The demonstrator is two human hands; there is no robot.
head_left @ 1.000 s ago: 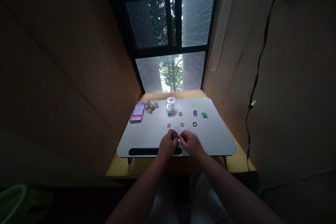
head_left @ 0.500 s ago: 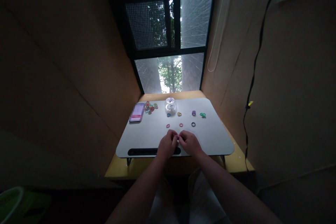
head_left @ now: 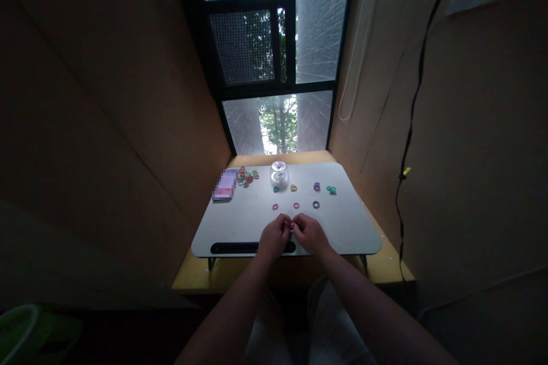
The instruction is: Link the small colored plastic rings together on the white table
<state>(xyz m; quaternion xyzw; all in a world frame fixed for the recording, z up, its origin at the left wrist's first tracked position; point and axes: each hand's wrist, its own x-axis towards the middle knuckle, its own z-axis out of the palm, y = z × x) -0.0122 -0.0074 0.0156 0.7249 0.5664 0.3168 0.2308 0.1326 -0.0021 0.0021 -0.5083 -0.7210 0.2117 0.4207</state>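
My left hand (head_left: 275,235) and my right hand (head_left: 310,233) meet fingertip to fingertip over the near middle of a small white lap table (head_left: 240,222). Both are closed in a pinch on one small pink ring (head_left: 291,226) held between them. Just beyond the hands lie three loose rings in a row (head_left: 295,205). Further back stands a small clear jar (head_left: 279,174), with a yellow ring (head_left: 293,187), a purple ring (head_left: 317,186) and a green ring (head_left: 331,189) to its right.
A pile of several coloured rings (head_left: 247,176) and a blurred flat box (head_left: 225,185) lie at the table's back left. A dark slot (head_left: 233,248) runs along the near edge. A window (head_left: 278,57) rises behind; brown walls close in on both sides. A black cable (head_left: 411,125) hangs on the right.
Both hands stay pinched together on the pink ring. The view has shifted slightly; nothing on the table has moved.
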